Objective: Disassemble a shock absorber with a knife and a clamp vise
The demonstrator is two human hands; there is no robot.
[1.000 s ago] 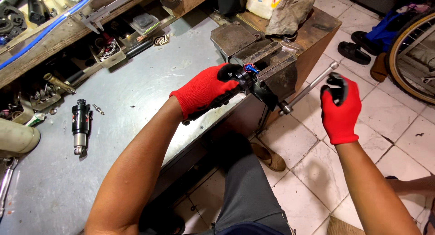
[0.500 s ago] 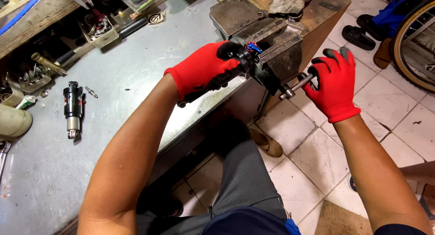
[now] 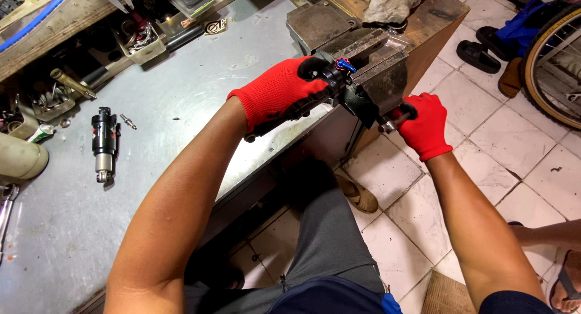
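Under both hands, a grey metal workbench (image 3: pixel 181 96). Between them, a bench vise (image 3: pixel 369 72) at the bench corner. Beyond the right hand, a bicycle wheel (image 3: pixel 554 66). Left hand (image 3: pixel 281 93), red-gloved, wrapped shut around a black shock absorber (image 3: pixel 315 96) resting at the vise. Right hand (image 3: pixel 423 123) clenched on the vise handle (image 3: pixel 387 125). Far left of the left hand, a second shock (image 3: pixel 104 141) lying flat.

Bicycle wheel (image 3: pixel 554 66) cut off (right edge); vise handle (image 3: pixel 396 117) mostly hidden.
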